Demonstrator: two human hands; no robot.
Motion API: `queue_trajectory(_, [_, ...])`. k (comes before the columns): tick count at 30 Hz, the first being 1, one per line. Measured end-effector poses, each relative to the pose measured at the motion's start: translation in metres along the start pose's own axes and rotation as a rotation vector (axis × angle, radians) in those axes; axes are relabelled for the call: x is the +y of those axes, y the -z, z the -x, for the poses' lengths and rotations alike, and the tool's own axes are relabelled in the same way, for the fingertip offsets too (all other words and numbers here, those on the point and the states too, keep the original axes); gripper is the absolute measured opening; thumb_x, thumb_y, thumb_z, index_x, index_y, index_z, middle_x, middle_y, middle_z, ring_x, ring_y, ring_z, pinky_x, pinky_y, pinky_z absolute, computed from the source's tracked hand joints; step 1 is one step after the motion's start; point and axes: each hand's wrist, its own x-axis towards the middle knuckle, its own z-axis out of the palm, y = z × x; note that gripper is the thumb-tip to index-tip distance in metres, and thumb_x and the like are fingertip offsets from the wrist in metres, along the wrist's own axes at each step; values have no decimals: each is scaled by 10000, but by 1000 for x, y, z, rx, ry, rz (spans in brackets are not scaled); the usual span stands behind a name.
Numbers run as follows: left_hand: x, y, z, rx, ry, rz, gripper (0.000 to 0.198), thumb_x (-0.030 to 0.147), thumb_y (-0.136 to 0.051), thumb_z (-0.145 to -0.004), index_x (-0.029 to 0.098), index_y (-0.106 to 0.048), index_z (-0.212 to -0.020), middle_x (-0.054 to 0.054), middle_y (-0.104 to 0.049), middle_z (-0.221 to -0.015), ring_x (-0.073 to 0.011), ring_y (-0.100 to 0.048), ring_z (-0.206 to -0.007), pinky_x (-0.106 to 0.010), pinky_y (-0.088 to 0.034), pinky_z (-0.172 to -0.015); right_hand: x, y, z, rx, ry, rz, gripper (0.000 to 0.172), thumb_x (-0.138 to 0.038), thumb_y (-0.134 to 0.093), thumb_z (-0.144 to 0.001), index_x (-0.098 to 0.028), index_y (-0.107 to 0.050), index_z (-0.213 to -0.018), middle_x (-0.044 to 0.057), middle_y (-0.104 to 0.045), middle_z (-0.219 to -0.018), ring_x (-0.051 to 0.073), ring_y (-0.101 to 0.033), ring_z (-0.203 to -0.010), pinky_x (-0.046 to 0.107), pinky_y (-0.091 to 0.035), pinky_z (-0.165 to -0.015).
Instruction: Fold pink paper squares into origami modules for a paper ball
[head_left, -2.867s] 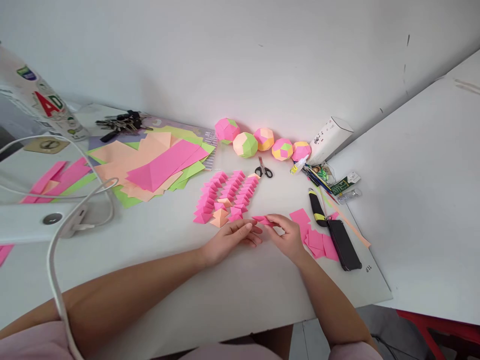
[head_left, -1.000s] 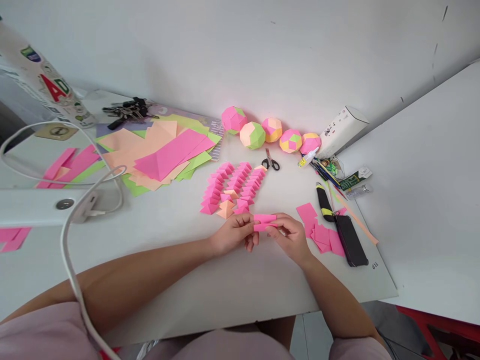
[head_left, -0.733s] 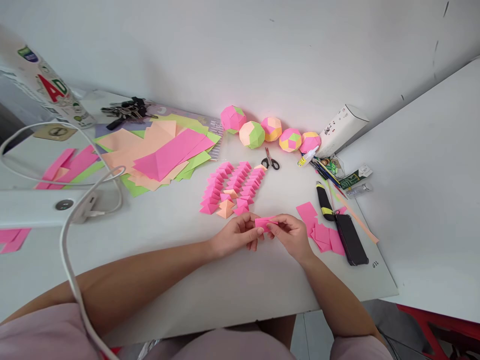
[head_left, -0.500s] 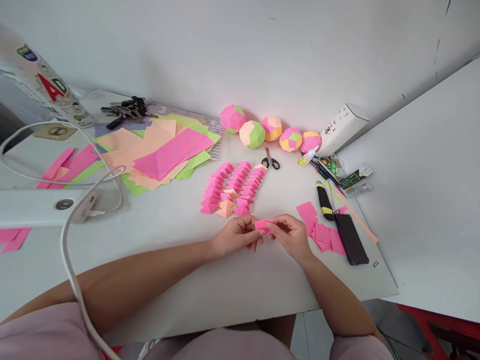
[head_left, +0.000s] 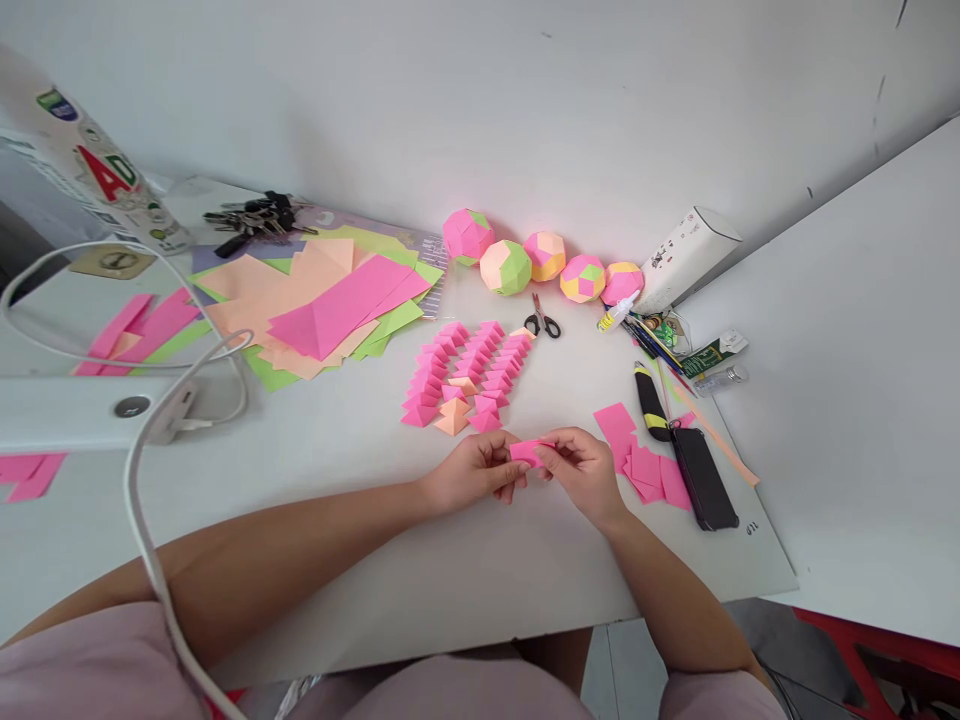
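Between my two hands is a small pink piece of paper [head_left: 527, 453], held near the middle of the table. My left hand [head_left: 480, 468] pinches its left end, and my right hand [head_left: 581, 468] grips the right end with the thumb on top. Fingers cover parts of the paper, so its folds are hard to make out. Just beyond the hands stand rows of folded pink paper units [head_left: 480, 375], with a few peach ones [head_left: 452, 415] among them. Right of my right hand lie flat pink paper pieces [head_left: 645, 470].
Faceted paper balls [head_left: 506, 268] line the wall, with scissors [head_left: 541, 318] before them. At right are a utility knife [head_left: 651, 402], a black phone [head_left: 703, 478] and a white box [head_left: 690, 258]. Coloured sheets [head_left: 322, 300] spread at left, near a white cable [head_left: 135, 500] and keys [head_left: 259, 215].
Both hands stay in place with the pink paper between them. The whole view has shifted very slightly; nothing else visibly differs.
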Motion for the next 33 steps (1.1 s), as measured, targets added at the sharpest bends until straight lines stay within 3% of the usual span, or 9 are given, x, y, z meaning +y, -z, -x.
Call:
queue_trajectory(11, [-2,0,-1,12,8,6,317,460,-618,-788,172,-490,-757,-7,-665,-673,-91,-581,-485,-213,-460,-475,2,-1,-1,7,7,9,180,-324,-676,-766,-177,-632,-860,-22,-600,-590,118,-611,-494,245,-543,-486])
queue_trajectory(19, [-2,-1,-1,24,-4,-1,318,457,-625,-782,177,-487,-723,12,-645,-632,-94,-582,-482,-213,-457,-476,3,0,-2,-16,-66,-23,296,-363,-666,-770,-180,-597,-992,-48,-559,-578,110,-586,-479,239,-510,-477])
queue_trajectory(25, [-1,0,-1,31,-13,-17,302,451,-607,-799,176,-498,-742,3,-660,-651,-90,-580,-486,-209,-455,-472,0,0,-3,-95,-151,-60,257,-409,-620,-803,-158,-594,-759,-12,-592,-590,102,-568,-489,224,-478,-476])
queue_trajectory(33, [-1,0,-1,31,-12,-28,322,479,-606,-789,175,-508,-747,-3,-659,-640,-105,-591,-483,-218,-457,-468,1,0,-2,-80,-121,-48,273,-420,-621,-800,-159,-588,-729,-7,-590,-572,112,-567,-488,234,-484,-476])
